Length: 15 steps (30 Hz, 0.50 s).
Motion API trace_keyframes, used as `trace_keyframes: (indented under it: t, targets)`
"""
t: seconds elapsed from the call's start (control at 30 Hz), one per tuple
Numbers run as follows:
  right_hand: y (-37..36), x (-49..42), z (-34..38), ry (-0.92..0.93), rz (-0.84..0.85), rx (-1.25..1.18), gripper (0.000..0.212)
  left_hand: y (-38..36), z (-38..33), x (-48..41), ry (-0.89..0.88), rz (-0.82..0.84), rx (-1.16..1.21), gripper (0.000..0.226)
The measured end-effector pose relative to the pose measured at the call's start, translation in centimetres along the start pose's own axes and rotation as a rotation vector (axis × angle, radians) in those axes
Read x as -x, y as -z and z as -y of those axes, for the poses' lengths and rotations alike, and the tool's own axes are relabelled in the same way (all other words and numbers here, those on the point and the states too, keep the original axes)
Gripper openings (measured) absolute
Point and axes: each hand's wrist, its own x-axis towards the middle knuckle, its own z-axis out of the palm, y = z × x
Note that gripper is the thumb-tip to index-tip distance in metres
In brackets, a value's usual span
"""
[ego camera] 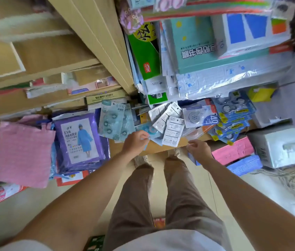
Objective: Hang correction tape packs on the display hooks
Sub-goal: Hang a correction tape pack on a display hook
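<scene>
Several correction tape packs hang or lie low on the display in front of me: pale blue packs (pixel 110 122), a fan of white-backed packs (pixel 169 124) and dark blue packs with yellow labels (pixel 232 120). My left hand (pixel 135 142) reaches down to them with curled fingers that pinch a pale blue pack (pixel 145 147) at its edge. Just right of it, my right hand (pixel 199 149) is curled over a blue pack (pixel 193 160); only that pack's lower corner shows under the hand. The hooks themselves are hidden behind the packs.
A purple raincoat pack (pixel 78 140) and a pink bag (pixel 23 153) hang to the left. Wooden shelving (pixel 88 42) rises above them. Book-cover packs (pixel 206 51) fill the upper right. Pink and blue boxes (pixel 233 153) and a grey carton (pixel 280 147) stand at the right. My legs stand on the tiled floor (pixel 70 196).
</scene>
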Motion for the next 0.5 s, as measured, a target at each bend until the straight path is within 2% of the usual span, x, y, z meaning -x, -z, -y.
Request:
trace_keyframes:
  t: [0.13,0.27,0.37,0.5]
  targets:
    - [0.9,-5.1,0.0,-0.082,-0.132,-0.155,0.029,-5.0,-1.0,-3.9,-0.050,-0.042,-0.088,0.029]
    - [1.7,-10.7,-1.2,-0.291,-0.255,-0.527,0.041,-10.5,-0.8,-7.3,-0.238,-0.175,-0.337,0.049]
    - [1.8,-13.4,-1.1,-0.372,-0.306,-0.732,0.028,-13.2,-1.1,-9.0,-0.388,-0.238,-0.618,0.080]
    - [1.4,-15.4,-1.2,-0.410,-0.366,-0.844,0.034,-15.1,-1.3,-11.3,-0.413,-0.206,-0.826,0.126]
